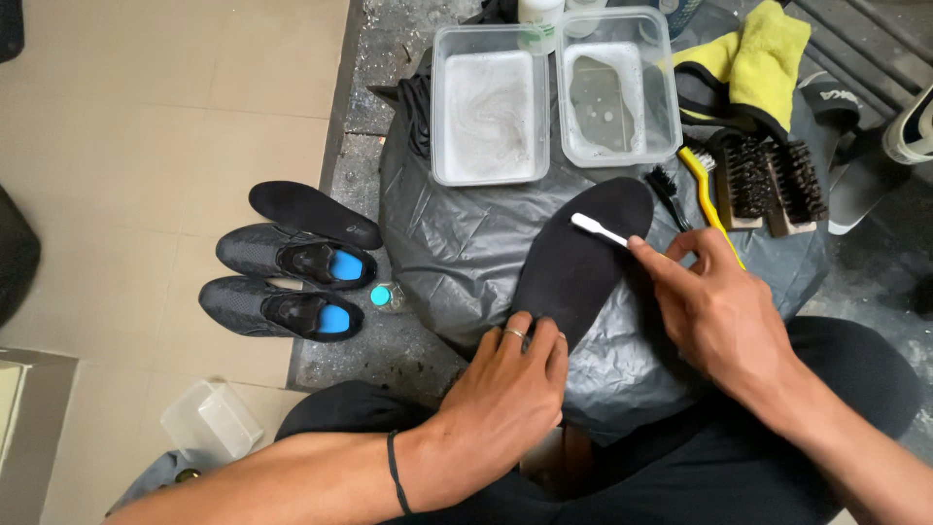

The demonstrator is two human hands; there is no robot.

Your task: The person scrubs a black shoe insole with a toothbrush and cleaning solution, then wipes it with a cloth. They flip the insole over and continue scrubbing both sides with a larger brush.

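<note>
Here the left hand (505, 384) presses fingertips on the heel of the black insole (583, 258), which lies on grey plastic sheeting (457, 243). The right hand (724, 311) pinches a white toothbrush (601, 230), bristles at the toe. Scrubbing seems under way; further strokes need firm pinning.

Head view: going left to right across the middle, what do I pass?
Pair of black mesh shoes with blue insides → small teal bottle cap → black foam insole under left hand → white toothbrush in right hand → two wooden bristle brushes.
</note>
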